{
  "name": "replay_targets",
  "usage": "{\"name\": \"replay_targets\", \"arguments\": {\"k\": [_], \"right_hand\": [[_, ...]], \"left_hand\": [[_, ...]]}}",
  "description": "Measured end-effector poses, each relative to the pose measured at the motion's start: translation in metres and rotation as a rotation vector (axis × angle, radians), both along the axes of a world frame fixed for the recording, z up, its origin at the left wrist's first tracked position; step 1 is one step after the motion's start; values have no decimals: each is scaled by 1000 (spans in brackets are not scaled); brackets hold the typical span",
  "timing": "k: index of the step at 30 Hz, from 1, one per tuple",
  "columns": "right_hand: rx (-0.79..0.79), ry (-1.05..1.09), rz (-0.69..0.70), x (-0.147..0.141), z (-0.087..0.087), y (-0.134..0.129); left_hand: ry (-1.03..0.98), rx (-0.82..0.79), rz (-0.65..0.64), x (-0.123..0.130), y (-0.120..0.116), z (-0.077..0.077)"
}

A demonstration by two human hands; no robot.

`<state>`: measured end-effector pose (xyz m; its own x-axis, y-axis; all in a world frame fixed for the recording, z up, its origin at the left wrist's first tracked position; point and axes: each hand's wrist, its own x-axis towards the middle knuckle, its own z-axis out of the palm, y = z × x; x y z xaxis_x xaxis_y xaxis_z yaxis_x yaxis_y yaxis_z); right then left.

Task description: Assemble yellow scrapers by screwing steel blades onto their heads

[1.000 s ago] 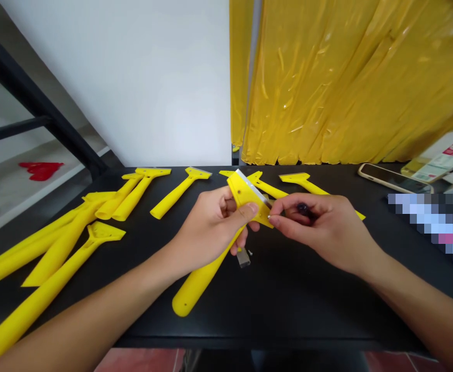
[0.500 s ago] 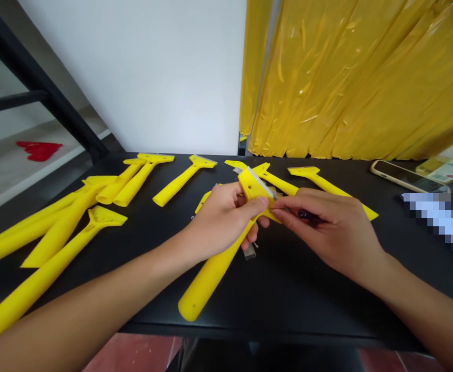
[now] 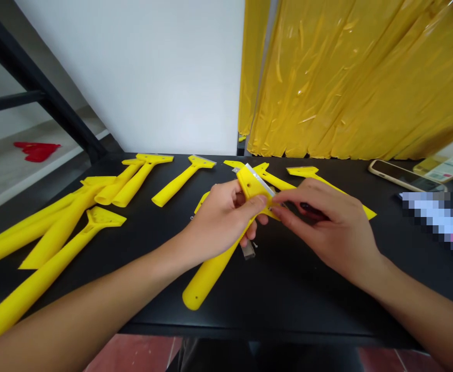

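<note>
My left hand (image 3: 230,214) is closed around a yellow plastic scraper (image 3: 206,279) just below its head. The thumb presses on the head, which carries a metal blade (image 3: 260,178) along its far edge. The scraper is tilted, its handle pointing down toward the table's front edge. At the head's right end my right hand (image 3: 327,222) pinches with thumb and forefinger; what sits between the fingertips is too small to name. A dark, slim tool (image 3: 310,210) is tucked in its curled fingers, mostly hidden. Beneath the left hand lies a small grey metal piece (image 3: 248,251).
Several yellow scrapers (image 3: 106,219) lie on the left of the black table (image 3: 288,299); another scraper (image 3: 183,181) is at the back, and one scraper (image 3: 303,171) lies behind my right hand. A phone (image 3: 406,175) rests at right. Yellow plastic sheeting (image 3: 346,77) hangs behind.
The held scraper's handle end has shifted slightly up and to the right. My right thumb and forefinger have moved slightly apart at the scraper's head. The other scrapers stay put.
</note>
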<state>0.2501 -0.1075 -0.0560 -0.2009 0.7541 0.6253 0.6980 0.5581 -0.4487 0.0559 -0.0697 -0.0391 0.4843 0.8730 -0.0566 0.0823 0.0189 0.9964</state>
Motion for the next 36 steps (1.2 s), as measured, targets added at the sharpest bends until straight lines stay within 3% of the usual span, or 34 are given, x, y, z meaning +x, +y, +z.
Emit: {"name": "replay_targets", "arguments": {"k": [9, 12, 18, 24, 30, 36], "right_hand": [[75, -179, 86, 5, -6, 4], [5, -148, 117, 6, -6, 6], [-107, -134, 143, 5, -3, 8], [-254, -107, 66, 1, -2, 5], [-447, 33, 76, 0, -3, 7], [-479, 74, 64, 2, -1, 9]], "left_hand": [[-9, -184, 26, 4, 5, -10], [-6, -204, 26, 5, 6, -11], [61, -81, 3, 6, 4, -12], [94, -32, -3, 5, 5, -19], [125, -48, 13, 5, 3, -17], [99, -138, 5, 7, 3, -15]]}}
